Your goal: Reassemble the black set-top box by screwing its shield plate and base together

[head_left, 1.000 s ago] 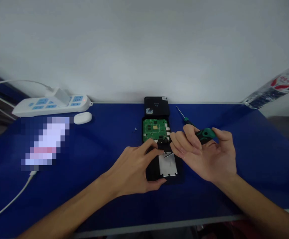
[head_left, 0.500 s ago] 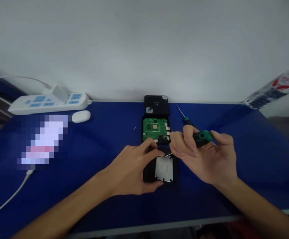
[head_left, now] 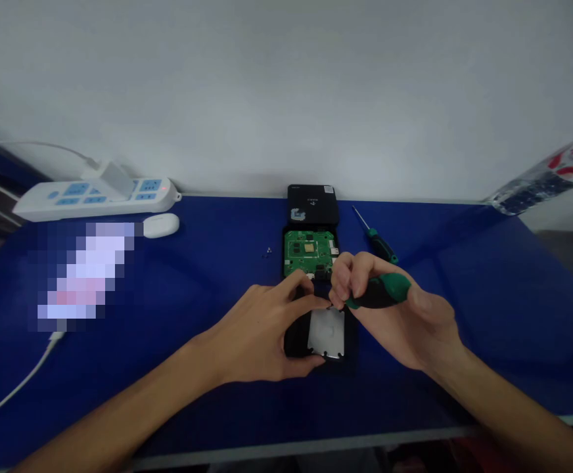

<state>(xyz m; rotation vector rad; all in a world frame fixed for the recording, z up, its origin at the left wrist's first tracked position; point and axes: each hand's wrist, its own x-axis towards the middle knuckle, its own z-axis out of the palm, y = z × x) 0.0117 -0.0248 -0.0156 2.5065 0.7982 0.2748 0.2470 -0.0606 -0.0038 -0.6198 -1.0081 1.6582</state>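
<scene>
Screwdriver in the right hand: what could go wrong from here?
The screwdriver might slip and jab the left hand, whose fingertip sits close to the right hand. It could also scratch the silvery plate. The tiny loose pieces left of the green circuit board could be knocked away and lost.

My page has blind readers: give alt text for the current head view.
The left hand holds a black case with a silver plate, while the right hand grips a green-black tool handle near the plate's far edge. Beyond, on a blue table, lie a green circuit board and a screwdriver.
</scene>
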